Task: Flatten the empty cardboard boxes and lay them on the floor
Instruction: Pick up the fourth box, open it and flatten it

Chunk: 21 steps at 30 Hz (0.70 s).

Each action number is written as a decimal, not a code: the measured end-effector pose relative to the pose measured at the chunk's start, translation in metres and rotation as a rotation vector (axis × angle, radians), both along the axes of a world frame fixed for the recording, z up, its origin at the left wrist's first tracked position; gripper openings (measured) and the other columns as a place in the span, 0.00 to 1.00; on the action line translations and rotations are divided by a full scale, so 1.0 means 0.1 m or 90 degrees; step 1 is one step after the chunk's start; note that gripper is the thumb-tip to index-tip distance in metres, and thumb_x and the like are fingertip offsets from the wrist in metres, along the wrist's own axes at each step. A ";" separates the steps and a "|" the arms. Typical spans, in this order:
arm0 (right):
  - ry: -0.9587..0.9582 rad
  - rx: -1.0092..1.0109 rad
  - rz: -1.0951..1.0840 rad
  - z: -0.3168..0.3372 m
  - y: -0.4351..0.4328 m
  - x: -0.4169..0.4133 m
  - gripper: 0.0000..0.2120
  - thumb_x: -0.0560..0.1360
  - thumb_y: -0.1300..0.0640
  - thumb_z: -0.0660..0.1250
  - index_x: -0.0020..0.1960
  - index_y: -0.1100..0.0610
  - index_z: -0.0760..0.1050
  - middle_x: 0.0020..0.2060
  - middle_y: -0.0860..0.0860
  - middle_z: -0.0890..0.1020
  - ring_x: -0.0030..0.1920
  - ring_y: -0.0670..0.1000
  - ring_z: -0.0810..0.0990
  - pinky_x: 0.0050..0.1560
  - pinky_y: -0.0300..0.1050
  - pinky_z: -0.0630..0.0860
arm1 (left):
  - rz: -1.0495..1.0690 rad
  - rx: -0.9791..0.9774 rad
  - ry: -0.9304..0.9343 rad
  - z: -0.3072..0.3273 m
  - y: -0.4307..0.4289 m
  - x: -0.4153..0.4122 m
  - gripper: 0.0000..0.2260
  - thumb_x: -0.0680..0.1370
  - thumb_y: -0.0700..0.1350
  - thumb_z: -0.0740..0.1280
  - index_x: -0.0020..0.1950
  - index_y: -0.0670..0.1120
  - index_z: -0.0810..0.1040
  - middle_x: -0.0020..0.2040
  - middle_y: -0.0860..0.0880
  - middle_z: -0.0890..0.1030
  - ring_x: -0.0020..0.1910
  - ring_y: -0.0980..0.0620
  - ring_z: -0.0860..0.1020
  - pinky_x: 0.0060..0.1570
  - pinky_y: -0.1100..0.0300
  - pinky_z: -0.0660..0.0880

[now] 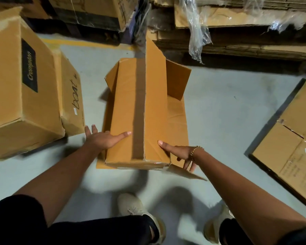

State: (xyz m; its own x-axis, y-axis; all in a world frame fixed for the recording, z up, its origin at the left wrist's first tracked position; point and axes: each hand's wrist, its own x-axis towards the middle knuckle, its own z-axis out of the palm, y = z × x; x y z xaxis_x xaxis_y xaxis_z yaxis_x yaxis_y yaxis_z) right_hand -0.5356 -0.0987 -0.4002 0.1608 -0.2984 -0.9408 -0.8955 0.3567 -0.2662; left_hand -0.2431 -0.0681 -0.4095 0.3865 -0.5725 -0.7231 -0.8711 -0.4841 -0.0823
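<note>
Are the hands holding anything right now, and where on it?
Both hands are on the open cardboard box at its near end: left hand on the left side, right hand on the right.

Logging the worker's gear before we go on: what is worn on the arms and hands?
Both forearms are bare, no gloves. The right hand has a gold chain bracelet at the wrist. The left hand wears nothing. A dark short sleeve shows on the left upper arm.

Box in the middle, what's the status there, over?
Left hand and right hand open, pressing the near end of the box. Box half collapsed, flaps up. Crompton box close on its left.
</note>
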 end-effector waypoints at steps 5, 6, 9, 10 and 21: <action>-0.107 0.048 -0.156 -0.20 0.28 -0.03 0.58 0.58 0.13 0.48 0.79 0.47 0.61 0.74 0.52 0.68 0.60 0.62 0.80 0.56 0.56 0.81 | 0.063 0.030 -0.002 -0.11 0.09 -0.04 0.66 0.53 0.88 0.36 0.80 0.48 0.60 0.80 0.40 0.60 0.80 0.38 0.50 0.73 0.37 0.31; -0.126 0.024 -0.186 -0.26 0.34 0.00 0.56 0.61 0.14 0.49 0.79 0.47 0.61 0.75 0.50 0.68 0.66 0.60 0.77 0.63 0.57 0.76 | 0.142 0.034 0.048 -0.18 0.10 -0.01 0.67 0.51 0.89 0.41 0.79 0.49 0.62 0.77 0.40 0.65 0.78 0.36 0.58 0.75 0.35 0.40; -0.193 -0.040 -0.287 -0.41 0.51 0.08 0.56 0.56 0.13 0.55 0.71 0.49 0.73 0.72 0.48 0.74 0.69 0.52 0.73 0.75 0.51 0.62 | 0.396 0.015 0.263 -0.03 0.19 -0.09 0.60 0.54 0.84 0.61 0.77 0.47 0.64 0.69 0.41 0.74 0.61 0.38 0.75 0.62 0.46 0.70; -0.201 -0.057 -0.315 -0.43 0.54 0.11 0.55 0.52 0.12 0.57 0.64 0.49 0.79 0.68 0.48 0.77 0.66 0.51 0.75 0.73 0.49 0.64 | 0.432 0.007 0.304 -0.02 0.19 -0.12 0.55 0.60 0.80 0.64 0.77 0.46 0.64 0.70 0.40 0.74 0.63 0.39 0.75 0.59 0.49 0.71; -0.108 -0.243 -0.343 -0.36 0.28 -0.40 0.49 0.52 0.13 0.58 0.44 0.56 0.82 0.48 0.53 0.85 0.49 0.57 0.82 0.61 0.59 0.76 | 0.506 0.001 0.354 0.02 0.27 -0.78 0.66 0.50 0.87 0.57 0.81 0.54 0.53 0.79 0.41 0.62 0.72 0.32 0.67 0.65 0.30 0.68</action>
State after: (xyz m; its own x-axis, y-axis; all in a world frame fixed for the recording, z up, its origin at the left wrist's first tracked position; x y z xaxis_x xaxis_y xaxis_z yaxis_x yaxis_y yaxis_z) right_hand -0.5760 -0.0707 -0.4362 0.0324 -0.6840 -0.7287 -0.5541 0.5945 -0.5827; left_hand -0.3208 -0.0413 -0.4073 0.2627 -0.2913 -0.9199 -0.2044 -0.9485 0.2420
